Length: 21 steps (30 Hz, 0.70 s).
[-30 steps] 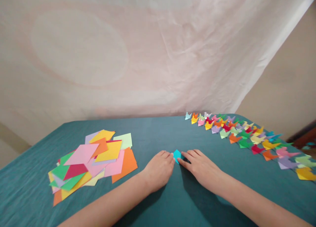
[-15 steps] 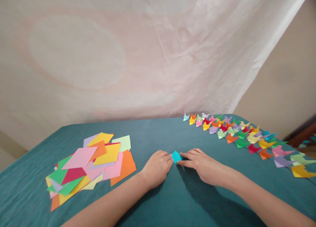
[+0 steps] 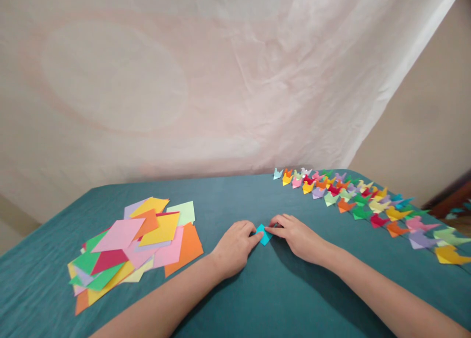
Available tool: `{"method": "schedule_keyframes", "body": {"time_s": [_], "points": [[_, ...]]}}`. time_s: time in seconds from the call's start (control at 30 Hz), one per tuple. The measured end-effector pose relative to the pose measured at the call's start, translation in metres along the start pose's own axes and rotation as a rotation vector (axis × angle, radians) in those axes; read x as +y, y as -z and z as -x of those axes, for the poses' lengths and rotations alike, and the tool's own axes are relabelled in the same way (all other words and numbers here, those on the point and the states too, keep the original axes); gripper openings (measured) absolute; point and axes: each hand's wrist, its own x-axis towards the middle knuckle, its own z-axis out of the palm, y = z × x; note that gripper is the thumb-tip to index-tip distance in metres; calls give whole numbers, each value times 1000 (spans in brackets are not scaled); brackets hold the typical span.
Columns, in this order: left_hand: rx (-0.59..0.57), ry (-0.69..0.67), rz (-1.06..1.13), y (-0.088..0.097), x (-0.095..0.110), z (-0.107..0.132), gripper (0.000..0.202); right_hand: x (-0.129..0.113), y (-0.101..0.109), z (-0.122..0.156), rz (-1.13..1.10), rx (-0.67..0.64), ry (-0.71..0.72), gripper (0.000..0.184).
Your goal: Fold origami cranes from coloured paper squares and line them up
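Observation:
A small folded turquoise paper (image 3: pixel 264 234) lies on the teal tablecloth (image 3: pixel 272 299) in the middle of the table. My left hand (image 3: pixel 235 247) pinches its left side with curled fingers. My right hand (image 3: pixel 296 235) pinches its right side with thumb and fingertips. Both hands rest low on the cloth, and most of the paper shows between the fingertips.
A loose pile of coloured paper squares (image 3: pixel 132 245) lies at the left. Rows of several folded paper birds (image 3: pixel 364 200) run along the right side to the table's edge. A pale cloth backdrop (image 3: pixel 184 83) hangs behind the table.
Both hands have drawn in on the turquoise paper and now pinch it. The right hand's fingers, flat a second ago, are curled. The paper is slightly turned.

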Motion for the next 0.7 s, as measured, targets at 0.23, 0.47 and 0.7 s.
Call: {"method": "schedule_keyframes", "body": {"time_s": [0.23,0.47,0.7], "points": [[3,5,-14,1,2,0,34,2,9,4,-9,-68,31,40],[2,-27,1,-5,-3,2,40,-1,12,3,-86,-24,18,38],[-39,-55,32,0,-4,-3,44,-4,4,-1,-126,94,4,38]]}}
